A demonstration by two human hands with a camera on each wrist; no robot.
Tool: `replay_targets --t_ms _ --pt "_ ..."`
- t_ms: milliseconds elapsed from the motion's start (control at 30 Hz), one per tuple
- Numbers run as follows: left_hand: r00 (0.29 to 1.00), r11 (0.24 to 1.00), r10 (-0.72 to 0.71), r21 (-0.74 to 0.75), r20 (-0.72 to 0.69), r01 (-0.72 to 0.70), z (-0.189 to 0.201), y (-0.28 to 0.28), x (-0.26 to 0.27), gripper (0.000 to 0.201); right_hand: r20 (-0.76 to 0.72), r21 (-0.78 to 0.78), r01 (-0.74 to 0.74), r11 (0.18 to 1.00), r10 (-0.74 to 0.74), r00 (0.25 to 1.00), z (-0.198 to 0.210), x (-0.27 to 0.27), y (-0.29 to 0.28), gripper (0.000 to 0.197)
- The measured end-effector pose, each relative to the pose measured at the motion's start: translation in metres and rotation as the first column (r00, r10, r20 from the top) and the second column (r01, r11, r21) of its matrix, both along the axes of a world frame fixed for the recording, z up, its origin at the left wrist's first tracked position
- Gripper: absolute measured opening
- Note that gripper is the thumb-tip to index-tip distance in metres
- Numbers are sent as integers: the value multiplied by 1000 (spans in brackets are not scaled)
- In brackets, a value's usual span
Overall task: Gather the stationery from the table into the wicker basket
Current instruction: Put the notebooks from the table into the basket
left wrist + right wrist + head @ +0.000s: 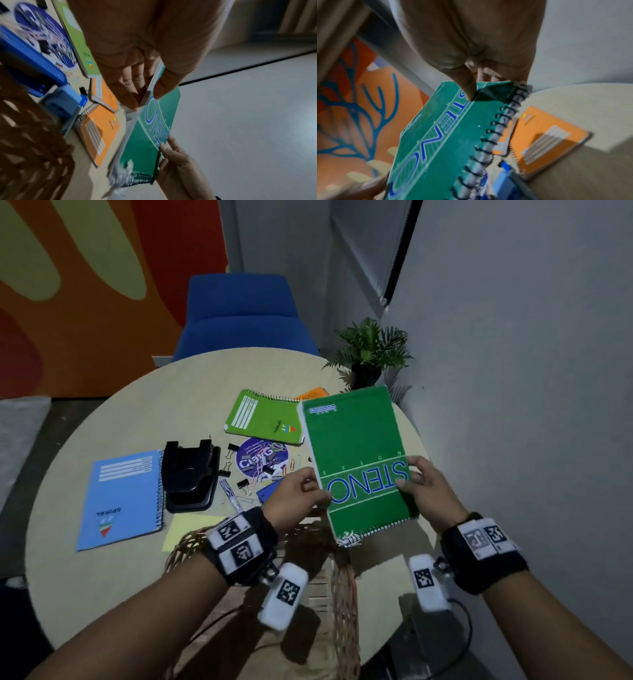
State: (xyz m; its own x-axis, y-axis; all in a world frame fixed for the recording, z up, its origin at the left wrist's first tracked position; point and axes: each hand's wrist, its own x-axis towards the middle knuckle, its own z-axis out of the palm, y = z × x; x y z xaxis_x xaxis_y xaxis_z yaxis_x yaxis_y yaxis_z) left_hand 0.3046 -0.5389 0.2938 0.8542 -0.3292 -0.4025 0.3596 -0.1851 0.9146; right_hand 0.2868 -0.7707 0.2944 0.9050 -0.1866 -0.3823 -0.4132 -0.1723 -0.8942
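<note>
Both hands hold a green spiral STENO notebook (356, 460) (150, 136) (440, 142) tilted in the air just past the wicker basket's (346, 587) (29, 148) far rim. My left hand (301, 491) (142, 86) pinches its left edge, thumb on the cover. My right hand (424, 484) (476, 75) pinches the right edge near the spiral. On the round table (113, 573) lie a light green spiral notebook (265, 417), a blue spiral notebook (121, 498), orange notebooks (101, 134) (546, 136), a black hole punch (191, 474) and loose clips (243, 484).
A purple round card (262, 457) with paper clips, a blue stapler (30, 59) and a yellow sheet (186, 530) lie near the basket. A potted plant (368, 352) stands at the table's far right edge, a blue chair (239, 316) behind, a grey wall (513, 371) right.
</note>
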Motion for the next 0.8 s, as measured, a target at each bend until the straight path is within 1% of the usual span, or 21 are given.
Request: replay_targets --t_ms 67,133,167,200,233,300,367,400,433,467,500,533,567,600,633,700,733,767,800 --pt "990 987 133 -99 47 -127 13 33 -24 13 62 -36 -144 989 146 987 10 0 16 29" --pt "954 944 296 -169 54 -283 19 68 -47 24 83 -99 -301 949 309 947 13 -1 34 35" --pt "934 928 352 -152 68 -339 17 86 -56 30 79 -149 -382 912 396 915 13 -2 44 37" --pt "921 925 377 -88 103 -369 13 105 -65 35 49 -209 -452 867 471 881 11 -3 56 36" --pt "921 930 364 5 136 -368 7 124 -75 39 18 -248 -512 823 532 847 7 -4 68 35" --pt "946 932 253 212 201 -294 -10 156 -96 41 -58 -296 -622 725 636 769 -7 -8 94 34" --pt "960 891 88 410 265 -195 -33 178 -116 43 -152 -372 -719 587 725 671 -19 -13 122 35" --pt "967 861 5 491 254 -134 -45 184 -125 41 -201 -408 -751 519 751 629 -25 -15 133 36" --pt "975 823 -69 564 213 -64 -54 186 -133 39 -239 -445 -767 463 764 599 -32 -16 143 38" --pt "978 787 -124 617 170 -7 -63 187 -138 42 -283 -480 -774 413 762 582 -39 -17 150 41" --pt "977 767 -162 641 135 39 -69 185 -143 48 -310 -518 -774 365 763 567 -45 -18 156 44" --pt "979 772 -178 631 101 75 -71 180 -147 57 -339 -556 -770 313 760 554 -48 -19 160 47" --pt "981 797 -172 597 89 86 -71 174 -151 64 -363 -591 -763 263 758 542 -52 -21 163 50" --pt "984 825 -155 560 85 81 -70 168 -153 70 -372 -618 -750 236 753 543 -55 -24 165 51" --pt "987 847 -138 527 82 74 -71 165 -154 74 -375 -633 -739 228 745 552 -57 -27 167 51" --pt "986 864 -122 502 118 47 -77 162 -152 75 -365 -669 -709 225 731 576 -62 -32 169 47" --pt "984 862 -125 504 127 44 -79 162 -150 75 -361 -696 -687 208 727 585 -63 -34 169 43" --pt "983 861 -128 507 131 45 -82 162 -148 74 -367 -724 -669 167 728 579 -63 -37 170 42" --pt "983 856 -131 516 126 48 -84 162 -146 74 -361 -754 -645 124 742 565 -63 -41 170 46"
